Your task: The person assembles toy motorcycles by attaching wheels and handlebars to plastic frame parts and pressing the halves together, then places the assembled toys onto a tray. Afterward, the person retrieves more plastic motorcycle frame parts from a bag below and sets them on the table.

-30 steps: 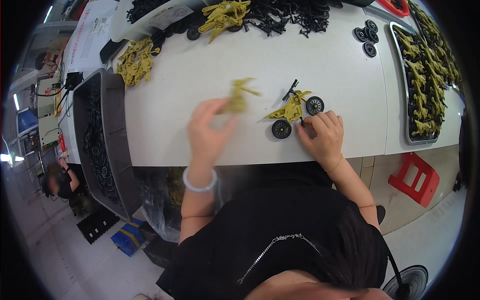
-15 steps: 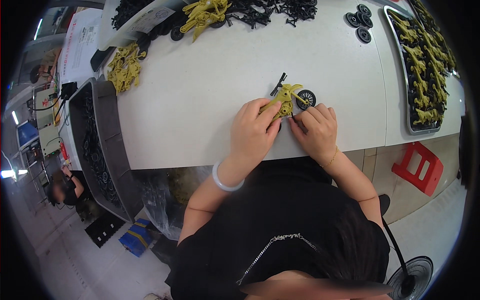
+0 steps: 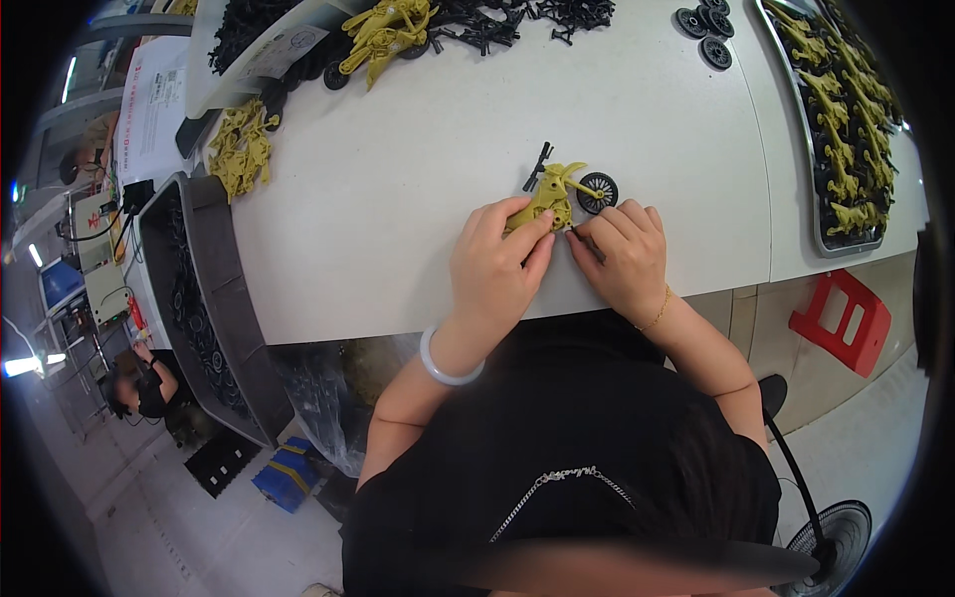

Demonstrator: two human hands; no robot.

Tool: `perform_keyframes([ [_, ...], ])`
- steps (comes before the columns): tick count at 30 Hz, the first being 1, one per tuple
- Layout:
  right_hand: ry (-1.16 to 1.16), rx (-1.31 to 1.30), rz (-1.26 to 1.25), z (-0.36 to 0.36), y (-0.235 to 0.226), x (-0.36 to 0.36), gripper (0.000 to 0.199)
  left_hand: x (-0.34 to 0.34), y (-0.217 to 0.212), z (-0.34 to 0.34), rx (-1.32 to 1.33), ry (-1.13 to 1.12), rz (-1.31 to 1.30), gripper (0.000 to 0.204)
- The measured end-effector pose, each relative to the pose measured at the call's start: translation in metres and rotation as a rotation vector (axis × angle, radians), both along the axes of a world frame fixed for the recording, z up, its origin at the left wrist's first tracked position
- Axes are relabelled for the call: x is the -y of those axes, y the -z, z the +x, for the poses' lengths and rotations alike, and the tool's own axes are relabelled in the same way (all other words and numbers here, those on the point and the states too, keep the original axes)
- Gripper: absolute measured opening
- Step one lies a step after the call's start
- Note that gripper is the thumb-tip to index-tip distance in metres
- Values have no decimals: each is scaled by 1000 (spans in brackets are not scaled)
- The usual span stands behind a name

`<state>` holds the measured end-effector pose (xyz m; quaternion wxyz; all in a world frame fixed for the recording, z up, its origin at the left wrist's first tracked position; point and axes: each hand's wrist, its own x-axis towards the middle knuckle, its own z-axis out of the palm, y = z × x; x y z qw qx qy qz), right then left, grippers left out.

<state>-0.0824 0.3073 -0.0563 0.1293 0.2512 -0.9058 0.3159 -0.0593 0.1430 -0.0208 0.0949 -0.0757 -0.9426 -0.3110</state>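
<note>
A yellow toy motorcycle (image 3: 549,191) with black handlebars (image 3: 538,167) and a black front wheel (image 3: 598,192) lies over the white table close to its near edge. My left hand (image 3: 494,255) is closed round the rear half of its body, hiding that end. At the lower side of the bike, my right hand (image 3: 624,255) pinches a small dark piece between thumb and forefinger. That piece is mostly covered by the fingertips, so its kind is unclear.
Yellow body parts (image 3: 240,149) lie at the table's left, beside a grey bin (image 3: 221,249) of black wheels. Far back are black small parts (image 3: 487,28) and several loose wheels (image 3: 715,53). A tray (image 3: 818,214) of yellow motorcycles stands right. A red stool (image 3: 844,320) is below.
The whole view has shifted slightly. My left hand keeps its hold on the motorcycle, and my right fingertips remain against its lower side with little visible movement.
</note>
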Motion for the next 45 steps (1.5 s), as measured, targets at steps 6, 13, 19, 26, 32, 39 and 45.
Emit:
perform_keyframes([
  [6, 15, 12, -15, 0, -1, 0, 17, 4, 0, -2, 47, 60, -7, 23],
  [13, 1, -46, -29, 0, -5, -2, 17, 15, 16, -3, 279, 25, 376, 28],
  [19, -44, -221, -153, 3, -22, -11, 19, 17, -6, 0, 782, -85, 1266, 46],
  [26, -151, -271, -122, 2, -35, -12, 19, 25, -13, 5, 966, 17, 1430, 57],
  [32, -158, -293, -72, 1, -35, -9, 19, 18, -11, 9, 892, -29, 1482, 45],
  [39, -290, -290, -90, 5, -40, -10, 21, 21, -7, 13, 792, 42, 1546, 32],
  [45, -142, -167, -311, -3, -58, -10, 26, 21, -18, 7, 753, 14, 998, 36],
])
